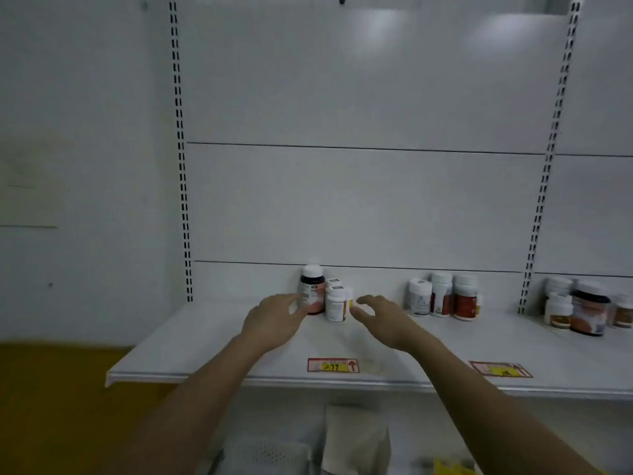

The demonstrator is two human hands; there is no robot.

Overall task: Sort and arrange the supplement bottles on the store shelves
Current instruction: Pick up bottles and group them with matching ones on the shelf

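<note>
I am seeing two bare forearms showing no sleeve anywhere up to the frame's bottom edge, a bare left hand (274, 322) wearing no glove, and a bare right hand (383, 320) showing no ring or watch

dark bottle (312, 290) with white cap upright at shelf (205, 337) back, two small white bottles (336, 305) just right; more bottles (442, 296) further right.

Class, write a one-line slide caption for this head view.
Both hands, left and right, open beside a bottle cluster on the white shelf.
</note>
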